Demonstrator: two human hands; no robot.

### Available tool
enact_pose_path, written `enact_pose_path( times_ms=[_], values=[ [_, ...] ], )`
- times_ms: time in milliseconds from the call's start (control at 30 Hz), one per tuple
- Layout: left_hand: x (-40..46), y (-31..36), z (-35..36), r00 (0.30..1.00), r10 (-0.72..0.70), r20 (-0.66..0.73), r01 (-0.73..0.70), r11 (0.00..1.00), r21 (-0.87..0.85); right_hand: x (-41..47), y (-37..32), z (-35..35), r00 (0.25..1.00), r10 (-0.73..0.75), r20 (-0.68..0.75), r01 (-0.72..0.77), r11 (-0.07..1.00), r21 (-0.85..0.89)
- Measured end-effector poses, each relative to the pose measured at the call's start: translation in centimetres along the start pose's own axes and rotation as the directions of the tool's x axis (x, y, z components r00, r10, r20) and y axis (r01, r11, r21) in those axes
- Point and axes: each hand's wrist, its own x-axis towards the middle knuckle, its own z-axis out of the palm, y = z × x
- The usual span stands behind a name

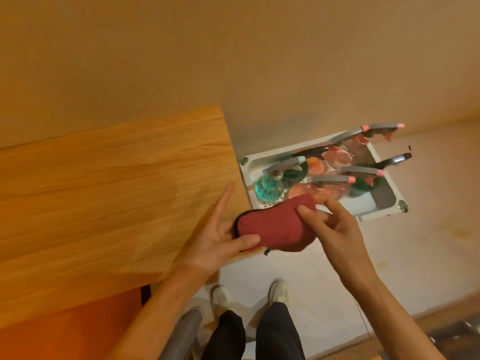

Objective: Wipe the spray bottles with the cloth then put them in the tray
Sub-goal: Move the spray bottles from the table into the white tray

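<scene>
So on the far left there's a wooden tabletop (109,183), light oak-looking grain, and it has a bit of motion blur on it. Under its near edge there's something orange (65,333), too blurry to say what exactly.

Moving right, the left hand (220,237) sits over the tabletop's corner with its fingers (222,203) mostly stretched out straight, while the thumb presses onto the left end of the cloth (275,224), pinching it against the palm. The cloth is dark red with a black trimmed edge, folded into a thick pad, and it's held up in the air between both hands, just off the tabletop's corner.

The right hand (335,224) grips the cloth's right end, thumb on the near face and the other fingers curled behind it.

Behind the cloth, lower down, is the tray (376,209), white with greenish corner caps. The spray bottles (324,172) are standing in it, bunched together: a couple teal ones (270,188), some orange-pink ones (319,165), with grey triggers and a pair of black ones. Some nozzles poke out past the tray's far and right rims.

Down at the bottom you can see the person's dark trousers (275,333) and white shoes (279,293) on a pale floor (415,255).
</scene>
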Motion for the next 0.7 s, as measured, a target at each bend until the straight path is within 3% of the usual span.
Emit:
enact_pose_path(
  times_ms=[100,233,300,433,500,600,700],
  values=[
    [0.9,-0.6,4.2,0.987,0.122,-0.105,-0.092,0.963,0.253,-0.1,2.1,-4.3,0.997,0.069,0.035,-0.068,0.997,-0.029],
    [2.1,-3.1,7.9,0.991,0.122,-0.052,-0.082,0.873,0.481,-0.4,5.4,-9.1,0.987,0.057,0.152,-0.012,0.960,-0.281],
    [2.9,-4.7,9.4,0.990,0.132,-0.045,-0.078,0.791,0.607,-0.2,6.6,-10.8,0.990,0.006,0.139,0.053,0.907,-0.417],
    [3.9,-6.6,11.8,0.990,0.131,-0.049,-0.051,0.664,0.746,0.5,8.6,-14.3,0.992,-0.006,0.122,0.068,0.858,-0.510],
    [4.1,-6.8,12.8,0.995,0.096,-0.002,-0.061,0.652,0.756,0.9,9.6,-15.7,0.986,0.071,0.150,0.005,0.891,-0.454],
    [4.6,-7.3,14.0,0.999,0.047,-0.027,-0.016,0.731,0.683,2.1,10.6,-16.3,0.981,0.145,0.127,-0.099,0.944,-0.314],
    [5.7,-8.5,14.5,0.984,0.139,-0.111,-0.035,0.764,0.645,3.6,12.0,-15.9,0.982,0.178,0.058,-0.167,0.972,-0.164]
  ],
)
